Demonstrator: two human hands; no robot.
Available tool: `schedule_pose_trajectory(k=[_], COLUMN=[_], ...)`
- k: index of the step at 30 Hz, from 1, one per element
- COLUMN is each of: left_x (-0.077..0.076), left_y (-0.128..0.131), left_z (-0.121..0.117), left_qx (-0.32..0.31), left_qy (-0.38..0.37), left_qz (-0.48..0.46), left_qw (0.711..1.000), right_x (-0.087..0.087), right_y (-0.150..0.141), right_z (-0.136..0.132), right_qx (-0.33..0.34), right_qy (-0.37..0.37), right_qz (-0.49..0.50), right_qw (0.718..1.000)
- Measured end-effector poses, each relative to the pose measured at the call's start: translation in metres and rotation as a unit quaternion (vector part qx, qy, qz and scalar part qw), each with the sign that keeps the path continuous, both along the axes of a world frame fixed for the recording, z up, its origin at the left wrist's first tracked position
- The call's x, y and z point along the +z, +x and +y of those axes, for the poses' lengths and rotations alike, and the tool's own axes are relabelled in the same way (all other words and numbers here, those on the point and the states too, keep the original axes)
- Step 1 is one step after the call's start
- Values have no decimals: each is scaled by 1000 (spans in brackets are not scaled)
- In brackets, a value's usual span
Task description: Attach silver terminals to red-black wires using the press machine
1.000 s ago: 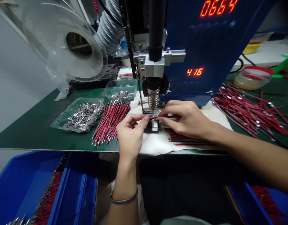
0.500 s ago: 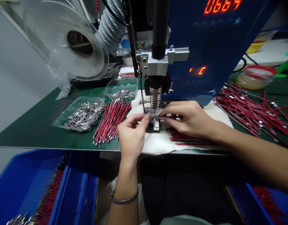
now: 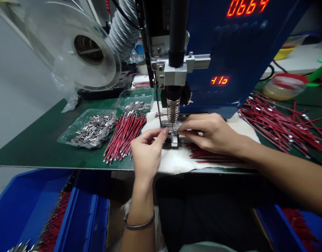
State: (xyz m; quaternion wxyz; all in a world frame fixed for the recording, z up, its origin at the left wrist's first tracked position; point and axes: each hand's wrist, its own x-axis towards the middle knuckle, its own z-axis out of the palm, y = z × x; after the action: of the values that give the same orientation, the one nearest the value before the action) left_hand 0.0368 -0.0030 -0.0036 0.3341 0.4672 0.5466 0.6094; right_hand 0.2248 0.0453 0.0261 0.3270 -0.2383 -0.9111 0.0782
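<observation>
Under the coiled metal tip of a blue bench soldering machine, my two hands almost meet. My left hand pinches a small metal terminal between thumb and forefinger, its far side partly hidden by the fingertips. From the right, my right hand is closed in a pinch on a thin wire, mostly covered by the fingers. Both pinches hover just over a small metal fixture block. Below my right hand, red and black wires lie on a white cloth.
Left of the cloth lie a bundle of red wires and a clear tray of metal terminals. More wires spread at right, near a round tub. A large clear reel hangs upper left. Blue bins stand below the table edge.
The lower red display reads differently. Both hands keep practically the same pinch under the tip; the whole view shifts very slightly.
</observation>
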Motion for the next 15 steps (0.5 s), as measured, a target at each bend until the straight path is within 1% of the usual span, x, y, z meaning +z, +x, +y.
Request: schedule_pose_trajectory(k=[10, 15], left_x=[0, 1], left_y=[0, 0], left_z=[0, -1], left_qx=[-3, -9], left_qy=[6, 6], left_qz=[-4, -14], left_qw=[1000, 1000], right_x=[-1, 0], right_y=[0, 1], right_z=[0, 0], right_qx=[-3, 1], right_qy=[-11, -5], right_qz=[-6, -9], right_qw=[1000, 1000])
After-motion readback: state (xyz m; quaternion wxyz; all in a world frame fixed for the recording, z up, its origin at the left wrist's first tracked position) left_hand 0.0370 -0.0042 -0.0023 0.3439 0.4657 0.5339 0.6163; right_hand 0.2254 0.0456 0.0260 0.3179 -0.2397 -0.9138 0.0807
